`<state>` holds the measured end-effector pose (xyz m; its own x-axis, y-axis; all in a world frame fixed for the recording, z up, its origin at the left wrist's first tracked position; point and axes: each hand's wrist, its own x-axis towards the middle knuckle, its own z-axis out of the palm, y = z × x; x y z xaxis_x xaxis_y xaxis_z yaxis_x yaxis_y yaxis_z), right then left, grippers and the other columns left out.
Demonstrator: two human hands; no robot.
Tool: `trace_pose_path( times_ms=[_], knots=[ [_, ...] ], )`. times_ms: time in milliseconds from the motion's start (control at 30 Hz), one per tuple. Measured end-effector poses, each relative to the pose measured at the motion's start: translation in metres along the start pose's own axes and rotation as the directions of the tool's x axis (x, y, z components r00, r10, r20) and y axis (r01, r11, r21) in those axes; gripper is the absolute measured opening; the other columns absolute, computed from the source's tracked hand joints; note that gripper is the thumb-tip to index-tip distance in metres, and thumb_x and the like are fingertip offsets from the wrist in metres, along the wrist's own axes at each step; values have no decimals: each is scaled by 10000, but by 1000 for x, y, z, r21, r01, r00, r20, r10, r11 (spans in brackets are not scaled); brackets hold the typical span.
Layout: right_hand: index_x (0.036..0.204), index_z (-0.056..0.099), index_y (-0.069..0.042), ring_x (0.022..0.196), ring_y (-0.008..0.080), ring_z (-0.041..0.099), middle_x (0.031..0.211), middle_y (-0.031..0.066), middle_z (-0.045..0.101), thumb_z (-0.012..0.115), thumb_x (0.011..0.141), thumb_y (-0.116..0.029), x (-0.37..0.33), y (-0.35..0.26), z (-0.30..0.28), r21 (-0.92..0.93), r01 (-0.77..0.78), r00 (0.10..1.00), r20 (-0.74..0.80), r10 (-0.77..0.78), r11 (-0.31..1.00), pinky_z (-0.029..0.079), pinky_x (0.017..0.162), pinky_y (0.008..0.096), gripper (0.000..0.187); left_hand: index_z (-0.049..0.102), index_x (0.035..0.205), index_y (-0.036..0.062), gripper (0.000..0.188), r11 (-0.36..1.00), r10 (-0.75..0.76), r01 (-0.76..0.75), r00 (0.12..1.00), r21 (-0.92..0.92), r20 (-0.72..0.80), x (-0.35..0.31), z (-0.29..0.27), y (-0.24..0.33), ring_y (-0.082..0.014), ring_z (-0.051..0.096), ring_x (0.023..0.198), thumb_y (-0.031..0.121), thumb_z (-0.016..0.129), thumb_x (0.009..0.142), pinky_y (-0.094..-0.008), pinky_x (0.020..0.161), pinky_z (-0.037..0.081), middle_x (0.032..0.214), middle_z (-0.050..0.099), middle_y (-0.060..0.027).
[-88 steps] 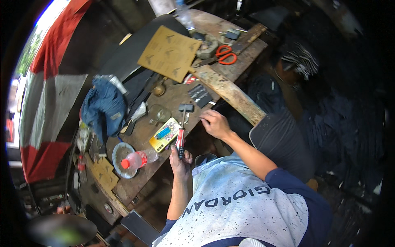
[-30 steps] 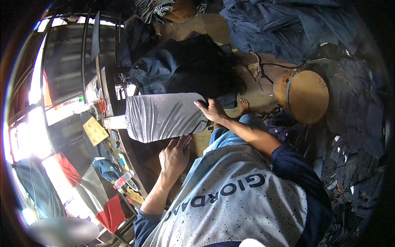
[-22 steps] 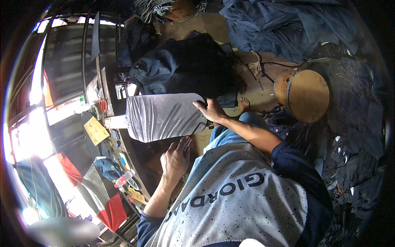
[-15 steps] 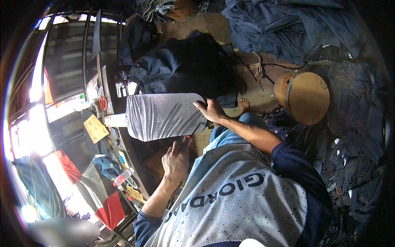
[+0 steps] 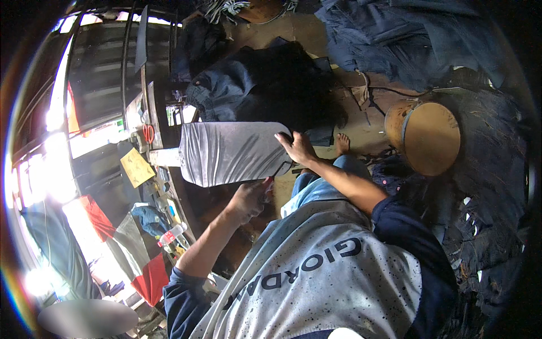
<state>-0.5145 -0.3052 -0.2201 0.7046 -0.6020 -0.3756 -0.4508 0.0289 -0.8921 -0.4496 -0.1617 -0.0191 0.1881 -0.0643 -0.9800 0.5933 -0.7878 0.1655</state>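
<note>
A flat board covered in wrinkled grey cloth juts out to the right from a pale arm at the workbench. My right hand grips its right end, thumb on top and fingers mostly hidden behind the edge. Close under the board's near edge, my left hand is closed with its fingers curled. A small red bit shows at those fingertips, and a thin dark shape lies between them and the board's corner; what the hand holds is too small to make out.
Dark garments are heaped beyond the board. A round drum-like stool stands on the right, near piled dark blue cloth. Along the left bench lie red-handled scissors, yellow card and a plastic bottle.
My left hand has risen toward the near edge of the board and its fingers have curled in. My right hand stays at the board's end. The whole view has shifted slightly.
</note>
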Motion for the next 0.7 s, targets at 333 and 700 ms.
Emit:
trace_pose_path(
  times_ms=[333, 700],
  knots=[
    [828, 633, 34, 732, 420, 661, 783, 267, 660, 667, 866, -497, -12, -3, 3, 71, 179, 974, -150, -167, 981, 519, 655, 458, 534, 566, 980, 9, 228, -203, 727, -134, 643, 970, 241, -29, 13, -1, -285, 670, 627, 213, 611, 890, -424, 533, 543, 760, 610, -139],
    [834, 649, 11, 725, 413, 663, 771, 248, 662, 634, 864, -535, -9, 3, 20, 60, 211, 944, -271, -187, 976, 526, 652, 481, 547, 586, 1035, 57, 269, 481, 427, -162, 902, 862, -69, -25, 0, 29, -181, 615, 605, 311, 553, 954, -282, 485, 457, 791, 621, -99]
  ],
)
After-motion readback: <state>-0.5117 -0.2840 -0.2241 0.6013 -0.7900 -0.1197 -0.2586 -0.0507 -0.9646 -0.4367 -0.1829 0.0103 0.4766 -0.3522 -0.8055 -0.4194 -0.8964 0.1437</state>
